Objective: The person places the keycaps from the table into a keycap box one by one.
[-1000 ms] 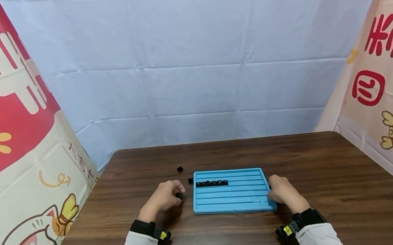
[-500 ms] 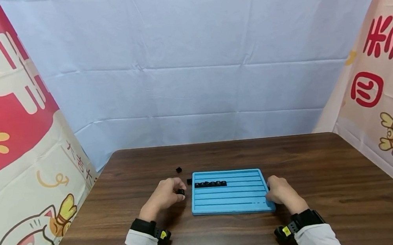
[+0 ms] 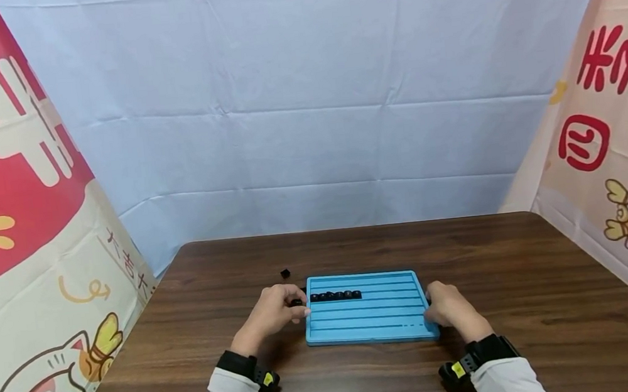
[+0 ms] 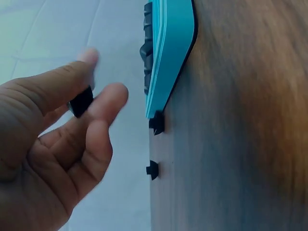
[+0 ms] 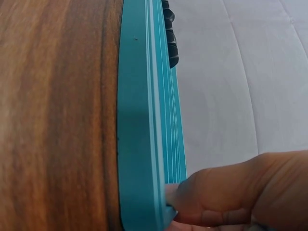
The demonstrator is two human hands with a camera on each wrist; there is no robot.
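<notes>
My left hand (image 3: 276, 311) pinches a small black keycap (image 4: 81, 101) between thumb and fingers, beside the left rim of a blue grooved tray (image 3: 371, 320). In the left wrist view the keycap is held up off the table. A row of several black keycaps (image 3: 335, 296) sits in an upper groove of the tray, starting at its left end. My right hand (image 3: 451, 311) grips the tray's right edge near the lower corner, thumb on the rim (image 5: 168, 211). Part of that corner is hidden by the hand.
A loose black keycap (image 3: 285, 274) lies on the brown wooden table (image 3: 376, 373) beyond the left hand. Another keycap (image 4: 156, 123) lies right by the tray's left corner, mostly covered by the hand in the head view. A pale cloth (image 3: 305, 108) hangs behind the table.
My left hand has moved right with the pinched keycap, from left of the tray to its left rim. The right hand keeps its grip on the tray.
</notes>
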